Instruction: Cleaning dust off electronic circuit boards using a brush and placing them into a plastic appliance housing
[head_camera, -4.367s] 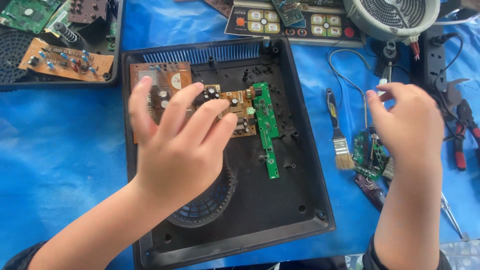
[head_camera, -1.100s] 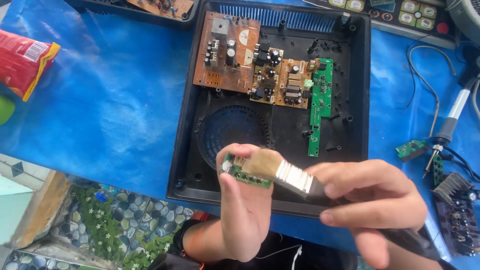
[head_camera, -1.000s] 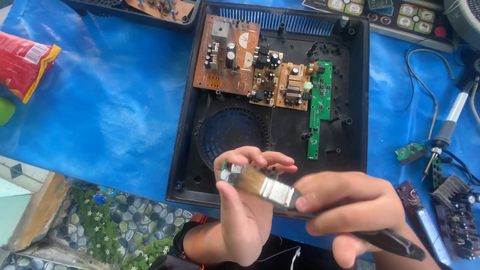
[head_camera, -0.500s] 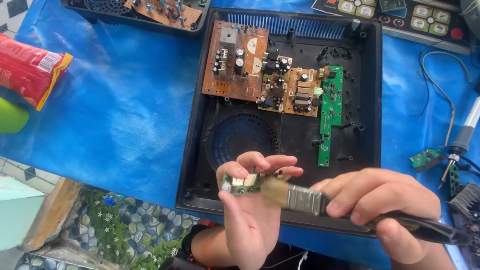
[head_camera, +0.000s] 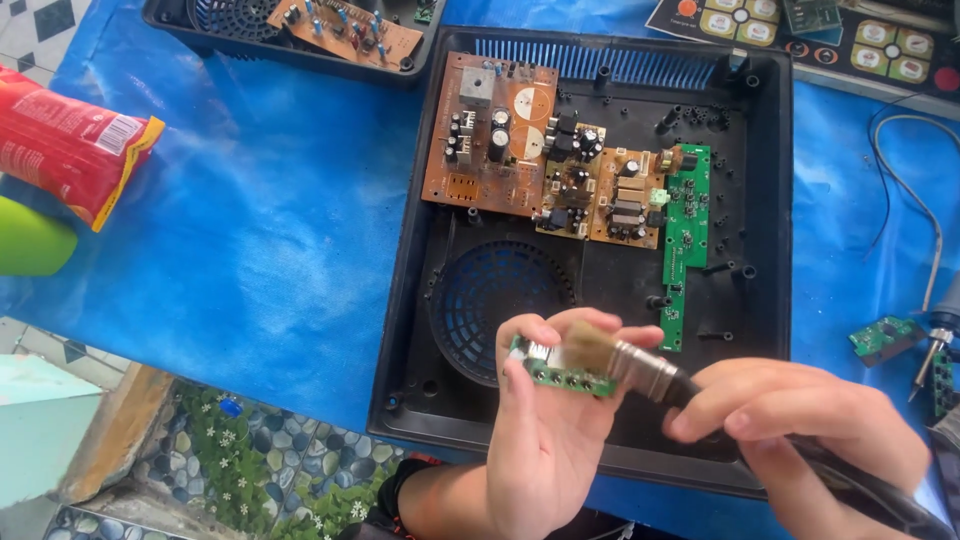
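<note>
i see my left hand (head_camera: 545, 440) with its grip closed around one small green circuit board (head_camera: 560, 372), thumb on the near edge and fingers curled over the far edge. my right hand (head_camera: 800, 435) has its grip wrapped tight on the dark handle of one paintbrush (head_camera: 650, 368); the bristles lie on the top face of that small board, right at the left grip, and the metal ferrule sits between the two grips.

just beyond both grips lies one black plastic housing (head_camera: 770, 200), open side up on the blue-covered table (head_camera: 250, 230). inside it i count four boards in a row, well past the grips: one large brown board (head_camera: 485, 135), two smaller tan boards (head_camera: 600, 195) touching it, and one long green strip board (head_camera: 685, 230) on the right end. one round fan grille (head_camera: 490, 300) is moulded into the housing floor, just ahead of the left grip.

far left of the grips, one red snack packet (head_camera: 70, 140). right of the right grip, one loose green board (head_camera: 883, 335) beside a soldering iron tip (head_camera: 925, 360).
</note>
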